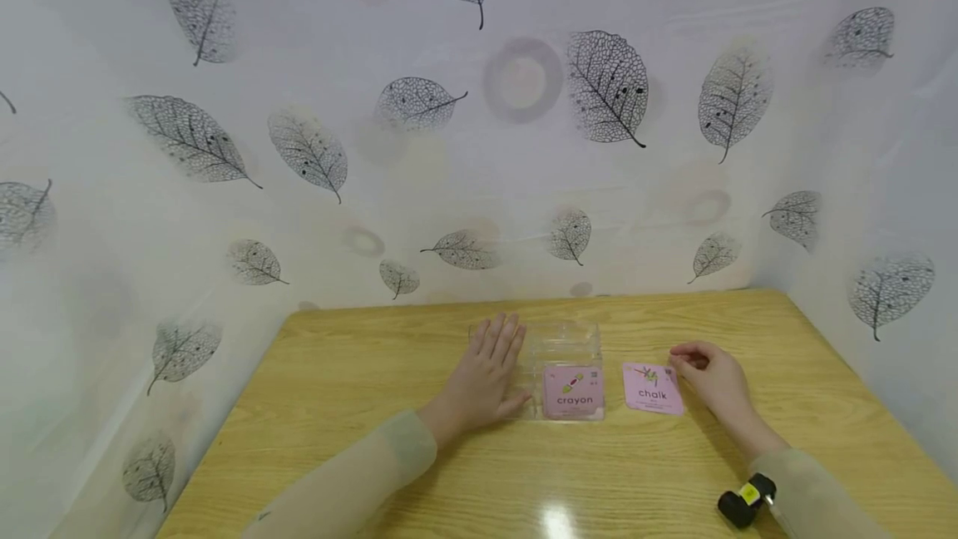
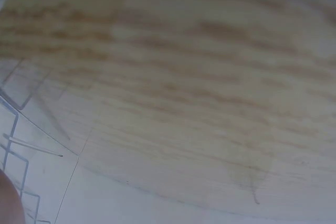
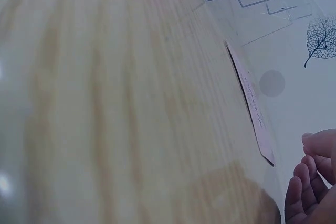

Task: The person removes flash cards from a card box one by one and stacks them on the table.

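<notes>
A clear plastic card holder (image 1: 566, 331) with stepped compartments sits on the wooden table. My left hand (image 1: 485, 377) rests over its left side, fingers straight and pointing away from me. In the left wrist view only a blurred bit of a finger (image 2: 9, 203) shows beside the clear holder (image 2: 44, 124). A pink "crayon" card (image 1: 573, 393) stands in the holder's front right compartment. To the right, a pink "chalk" card (image 1: 653, 389) lies on the table. My right hand (image 1: 714, 385) is by its upper right corner, fingers loosely curled; in the right wrist view a gap separates it from the card (image 3: 249, 100).
The wooden table (image 1: 359, 364) meets a pale leaf-printed sheet (image 1: 479, 181) at its back and sides. A black device with a yellow label (image 1: 747, 499) is at my right wrist.
</notes>
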Motion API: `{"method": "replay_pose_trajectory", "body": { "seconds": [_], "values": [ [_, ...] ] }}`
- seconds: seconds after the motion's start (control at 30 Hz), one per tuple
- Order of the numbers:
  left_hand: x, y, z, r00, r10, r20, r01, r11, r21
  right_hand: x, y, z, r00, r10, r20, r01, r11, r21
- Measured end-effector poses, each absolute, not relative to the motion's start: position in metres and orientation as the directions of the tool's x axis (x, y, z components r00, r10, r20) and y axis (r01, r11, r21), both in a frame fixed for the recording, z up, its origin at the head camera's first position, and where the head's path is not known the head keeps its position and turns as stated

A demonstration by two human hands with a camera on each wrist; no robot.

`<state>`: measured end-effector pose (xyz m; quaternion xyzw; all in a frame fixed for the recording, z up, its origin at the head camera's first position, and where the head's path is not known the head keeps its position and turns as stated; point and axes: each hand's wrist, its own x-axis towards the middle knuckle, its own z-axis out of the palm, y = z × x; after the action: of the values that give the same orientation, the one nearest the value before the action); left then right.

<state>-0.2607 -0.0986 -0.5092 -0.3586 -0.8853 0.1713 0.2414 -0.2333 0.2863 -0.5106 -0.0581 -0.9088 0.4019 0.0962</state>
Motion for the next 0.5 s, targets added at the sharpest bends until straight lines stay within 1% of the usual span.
{"method": "replay_pose_trajectory", "body": {
  "seconds": [0.13,0.5],
  "values": [
    [-0.2616,-0.0987,-0.5105,-0.615,0.72,0.321,0.548,0.683,-0.483,-0.2332,0.2853,-0.5081,-0.976,0.184,0.116,0.037,0.666,-0.745],
    [-0.2623,-0.0997,-0.5101,-0.616,0.726,0.305,0.535,0.67,-0.515,-0.2329,0.2809,-0.5031,-0.979,0.17,0.11,0.03,0.659,-0.751]
  ]
}}
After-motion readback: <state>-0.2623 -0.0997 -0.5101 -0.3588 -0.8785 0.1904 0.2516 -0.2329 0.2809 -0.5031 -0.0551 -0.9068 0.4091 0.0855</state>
